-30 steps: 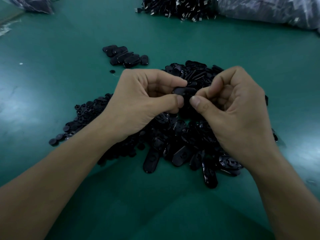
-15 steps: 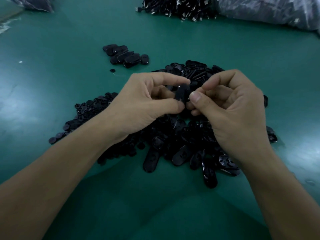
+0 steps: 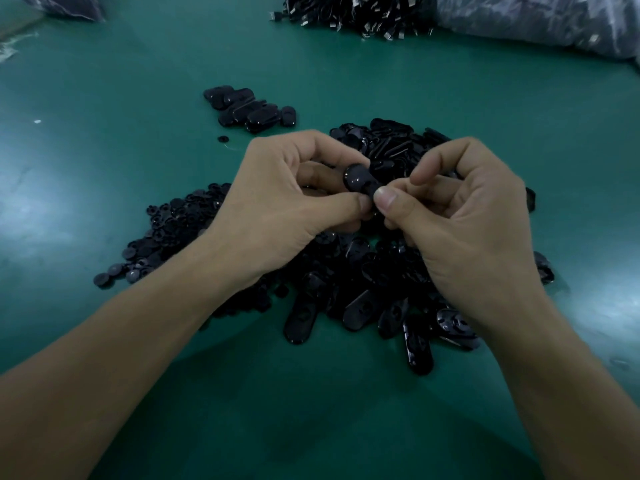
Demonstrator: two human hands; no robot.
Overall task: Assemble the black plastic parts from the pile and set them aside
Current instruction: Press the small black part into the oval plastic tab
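As left hand (image 3: 277,209) pinches, glossy oval part (image 3: 357,179) gleams

**Dim, Green-Cast Light with Soft Glare**

The picture is underexposed, with a cool tint. Pale, diffuse glare lies on the table (image 3: 104,98) near its left and right edges, and a broad soft shadow darkens the near centre between the forearms (image 3: 104,393). The pile (image 3: 346,271) merges into one black mass, broken only by small glints. The part (image 3: 356,178) carries a faint grey sheen. The left hand (image 3: 277,209) and right hand (image 3: 467,230) are evenly lit and fairly sharp. Wide-angle distortion swells the forearms at the lower corners. The bag (image 3: 536,19) at the top looks soft and noisy.
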